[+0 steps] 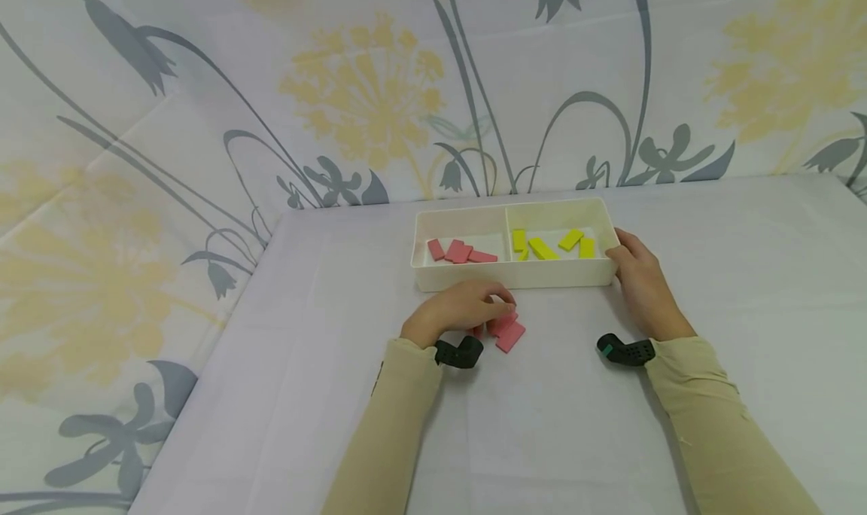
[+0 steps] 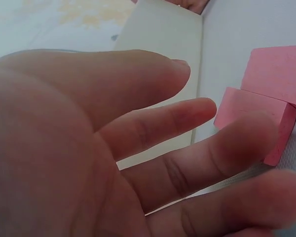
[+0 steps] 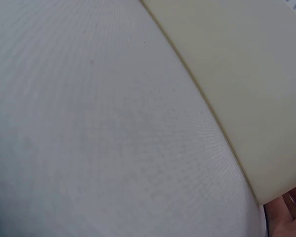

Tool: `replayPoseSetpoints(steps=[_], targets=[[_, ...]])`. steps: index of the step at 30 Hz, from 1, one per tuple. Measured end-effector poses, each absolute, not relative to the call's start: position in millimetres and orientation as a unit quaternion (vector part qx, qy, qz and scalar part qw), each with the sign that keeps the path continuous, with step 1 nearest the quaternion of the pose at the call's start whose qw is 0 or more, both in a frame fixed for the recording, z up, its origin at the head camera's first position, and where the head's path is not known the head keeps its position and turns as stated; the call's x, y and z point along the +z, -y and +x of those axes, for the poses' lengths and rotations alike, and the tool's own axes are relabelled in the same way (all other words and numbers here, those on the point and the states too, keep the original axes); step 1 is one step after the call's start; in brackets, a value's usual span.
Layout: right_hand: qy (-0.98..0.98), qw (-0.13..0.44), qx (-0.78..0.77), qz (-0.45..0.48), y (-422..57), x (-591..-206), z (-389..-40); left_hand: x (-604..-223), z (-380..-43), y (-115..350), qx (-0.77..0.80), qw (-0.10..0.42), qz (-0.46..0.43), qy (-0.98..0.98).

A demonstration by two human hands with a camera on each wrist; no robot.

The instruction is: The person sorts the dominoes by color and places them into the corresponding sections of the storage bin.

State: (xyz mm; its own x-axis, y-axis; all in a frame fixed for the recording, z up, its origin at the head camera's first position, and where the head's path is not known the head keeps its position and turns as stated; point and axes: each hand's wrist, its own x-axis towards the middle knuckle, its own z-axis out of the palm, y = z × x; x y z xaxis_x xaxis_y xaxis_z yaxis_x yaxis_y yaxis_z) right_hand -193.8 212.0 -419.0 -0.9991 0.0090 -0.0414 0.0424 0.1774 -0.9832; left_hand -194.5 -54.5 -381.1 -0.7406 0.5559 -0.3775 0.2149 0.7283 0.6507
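Note:
A white two-compartment box (image 1: 515, 275) stands on the table, with several pink blocks (image 1: 459, 252) in its left compartment and several yellow blocks (image 1: 542, 248) in its right one. My left hand (image 1: 463, 304) is in front of the box, over a small group of pink blocks (image 1: 510, 337) on the cloth. In the left wrist view its fingers are spread and loosely bent, the fingertips beside two pink blocks (image 2: 278, 74), nothing between thumb and fingers. My right hand (image 1: 640, 281) grips the box's right end, thumb at the front corner; its fingers are partly hidden.
A white cloth (image 1: 325, 394) covers the table. Behind and to the left hangs a flower-patterned sheet (image 1: 366, 86). Each wrist wears a black camera band (image 1: 626, 351) over a beige sleeve (image 1: 718, 417).

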Motion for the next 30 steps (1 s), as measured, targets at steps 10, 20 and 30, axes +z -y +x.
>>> replayPoseSetpoints(steps=[10, 20, 30], targets=[[-0.773, 0.012, -0.634, 0.026, -212.6, -418.6, -192.8, -383.7, -193.9, 51.6, 0.285, 0.279, 0.212, -0.892], [-0.764, 0.012, -0.644, 0.023, -212.4, -419.0, -194.3, -387.3, -192.6, 45.1, 0.256, 0.241, 0.202, -0.914], [-0.764, 0.014, -0.644, 0.024, -213.0, -419.3, -194.7, -389.5, -193.1, 42.3, 0.225, 0.225, 0.196, -0.927]])
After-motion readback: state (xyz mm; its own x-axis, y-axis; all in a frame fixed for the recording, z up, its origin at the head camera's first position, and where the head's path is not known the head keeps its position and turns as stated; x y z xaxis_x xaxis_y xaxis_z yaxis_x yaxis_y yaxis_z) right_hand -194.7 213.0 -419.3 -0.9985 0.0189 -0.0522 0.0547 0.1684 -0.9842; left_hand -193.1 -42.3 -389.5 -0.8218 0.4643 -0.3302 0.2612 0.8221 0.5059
